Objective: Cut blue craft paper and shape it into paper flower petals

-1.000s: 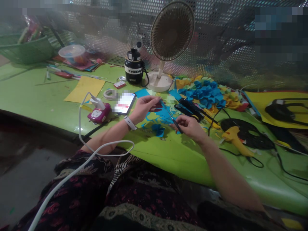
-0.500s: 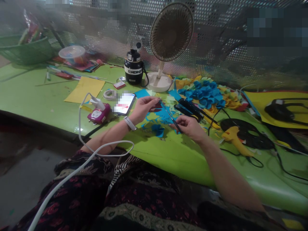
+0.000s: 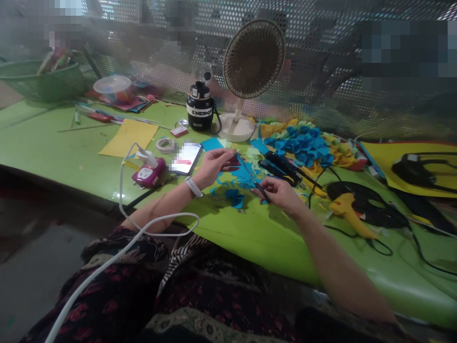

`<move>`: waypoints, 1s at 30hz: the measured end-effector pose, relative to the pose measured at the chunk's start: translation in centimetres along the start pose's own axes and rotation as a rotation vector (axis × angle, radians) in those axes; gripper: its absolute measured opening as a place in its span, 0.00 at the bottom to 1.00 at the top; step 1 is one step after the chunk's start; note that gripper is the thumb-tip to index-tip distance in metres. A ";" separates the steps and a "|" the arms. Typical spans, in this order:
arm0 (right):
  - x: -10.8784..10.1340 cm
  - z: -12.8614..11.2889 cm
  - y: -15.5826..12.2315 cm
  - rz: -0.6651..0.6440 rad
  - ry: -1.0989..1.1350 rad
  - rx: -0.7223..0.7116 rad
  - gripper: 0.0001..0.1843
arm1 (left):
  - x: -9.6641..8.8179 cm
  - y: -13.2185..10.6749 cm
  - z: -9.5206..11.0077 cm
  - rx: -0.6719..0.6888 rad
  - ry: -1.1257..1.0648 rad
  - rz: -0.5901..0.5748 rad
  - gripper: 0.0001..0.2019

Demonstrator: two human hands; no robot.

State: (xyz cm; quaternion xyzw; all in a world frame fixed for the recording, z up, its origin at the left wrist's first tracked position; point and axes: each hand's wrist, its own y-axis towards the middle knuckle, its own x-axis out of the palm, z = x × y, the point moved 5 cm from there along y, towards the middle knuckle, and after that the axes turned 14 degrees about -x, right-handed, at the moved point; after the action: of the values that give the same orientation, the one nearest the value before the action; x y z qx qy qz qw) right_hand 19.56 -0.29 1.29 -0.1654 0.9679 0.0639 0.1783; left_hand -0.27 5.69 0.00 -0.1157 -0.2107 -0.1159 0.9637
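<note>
My right hand (image 3: 276, 193) is closed around scissors (image 3: 263, 191) with dark handles, their thin blades pointing up and left. The blade tips reach the fingertips of my left hand (image 3: 218, 164), which pinches a small piece of blue paper (image 3: 239, 157). Fingers partly hide that piece. Beneath both hands, blue paper scraps (image 3: 233, 180) are scattered on the green table, and a larger blue curled piece (image 3: 234, 196) lies nearer the edge. A black stapler-like tool (image 3: 282, 164) rests just beyond my right hand.
A phone (image 3: 186, 159), a purple socket adapter (image 3: 147, 174) and tape (image 3: 165, 145) lie left. Behind stand a black bottle (image 3: 200, 107) and a fan (image 3: 237, 126). Folded paper pieces (image 3: 303, 143) are heaped right, near a yellow glue gun (image 3: 352, 216). A white cable (image 3: 117, 252) crosses my left arm.
The whole view has shifted slightly, so things sit a little lower in the picture. Both hands keep nearly the same pose, scissor tips still at my left fingertips.
</note>
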 end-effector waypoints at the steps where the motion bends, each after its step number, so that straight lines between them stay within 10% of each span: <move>1: 0.0 0.0 0.0 0.000 0.005 0.003 0.32 | 0.0 0.0 0.0 -0.003 -0.001 0.002 0.14; 30: 0.2 -0.7 -0.1 0.021 0.038 -0.017 0.32 | 0.3 -0.3 0.3 -0.017 -0.065 -0.055 0.17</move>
State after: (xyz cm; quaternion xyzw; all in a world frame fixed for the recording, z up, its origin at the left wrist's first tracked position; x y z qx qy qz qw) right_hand 19.17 -0.58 1.85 -0.1578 0.9722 0.0707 0.1575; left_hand -0.17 5.45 0.48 -0.1216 -0.2439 -0.1401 0.9519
